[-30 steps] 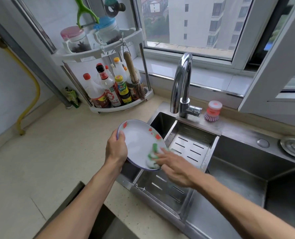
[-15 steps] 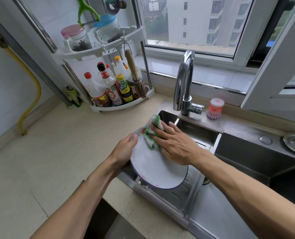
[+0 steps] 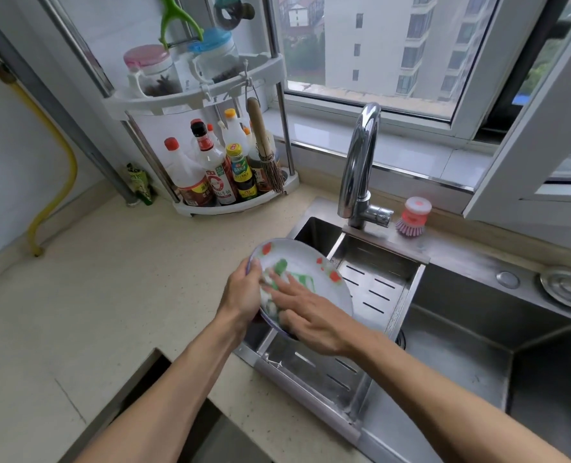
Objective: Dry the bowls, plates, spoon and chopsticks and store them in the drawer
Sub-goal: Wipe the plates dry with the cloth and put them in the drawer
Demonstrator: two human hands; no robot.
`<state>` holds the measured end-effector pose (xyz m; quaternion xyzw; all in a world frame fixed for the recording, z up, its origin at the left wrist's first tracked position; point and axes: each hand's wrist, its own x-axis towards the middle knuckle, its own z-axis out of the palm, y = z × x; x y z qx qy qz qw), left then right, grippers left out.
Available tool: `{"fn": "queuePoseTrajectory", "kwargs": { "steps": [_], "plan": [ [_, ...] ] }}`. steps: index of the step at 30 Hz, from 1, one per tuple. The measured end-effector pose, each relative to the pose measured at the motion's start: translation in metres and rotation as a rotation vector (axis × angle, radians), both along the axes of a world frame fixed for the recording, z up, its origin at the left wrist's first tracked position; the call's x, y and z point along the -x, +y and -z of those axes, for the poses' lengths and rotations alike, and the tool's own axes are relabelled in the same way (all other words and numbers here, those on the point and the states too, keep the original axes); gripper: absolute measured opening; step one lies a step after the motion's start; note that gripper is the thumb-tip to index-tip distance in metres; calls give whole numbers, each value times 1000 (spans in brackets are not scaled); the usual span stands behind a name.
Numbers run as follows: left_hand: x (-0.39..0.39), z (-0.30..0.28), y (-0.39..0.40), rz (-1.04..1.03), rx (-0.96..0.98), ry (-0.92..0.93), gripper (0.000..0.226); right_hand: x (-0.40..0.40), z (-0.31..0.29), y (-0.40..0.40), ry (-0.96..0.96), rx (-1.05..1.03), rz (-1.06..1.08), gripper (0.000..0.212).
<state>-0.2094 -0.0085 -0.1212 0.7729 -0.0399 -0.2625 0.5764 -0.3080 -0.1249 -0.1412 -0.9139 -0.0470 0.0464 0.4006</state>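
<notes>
Over the sink's left side, a tilted plate sits above the slotted steel tray, which holds nothing visible. Left hand grips the plate's left rim, fingers curled behind it. Right hand lies flat, fingers spread, pressing a green-white cloth onto the plate's face. Corner rack on the bench: top shelf holds two lidded jars with dark spices; bottom shelf holds sauce bottles and a bamboo brush. Pink dish brush stands just beside the faucet.
</notes>
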Motion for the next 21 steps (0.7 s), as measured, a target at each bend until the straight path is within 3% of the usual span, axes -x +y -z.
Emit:
{"fn": "queuePoseTrajectory", "kwargs": {
  "steps": [3, 7, 9, 12, 15, 18, 20, 21],
  "plan": [
    [4, 0, 4, 66, 81, 104, 35, -19, 10, -21, -13, 222, 57, 56],
    [-4, -2, 11, -23, 27, 10, 32, -11, 20, -56, 50, 550, 135, 59],
    [-7, -6, 10, -120, 22, -33, 32, 5, 14, -55, 76, 431, 112, 51],
    [-9, -10, 4, -233, -16, -62, 33, 27, 2, -35, 107, 92, 114, 49],
    [-12, -10, -2, -296, 17, 105, 30, 33, 13, -22, -57, 211, 159, 34],
    [-12, -12, 2, -229, 74, 341, 19, 31, 20, -26, -211, 269, 290, 14],
    [-11, -13, 2, -186, 37, 333, 18, 32, 16, -30, -201, 287, 280, 12],
    [-11, -11, 4, -131, -67, 215, 26, 33, 13, -33, -197, 289, 265, 10]
  ]
}}
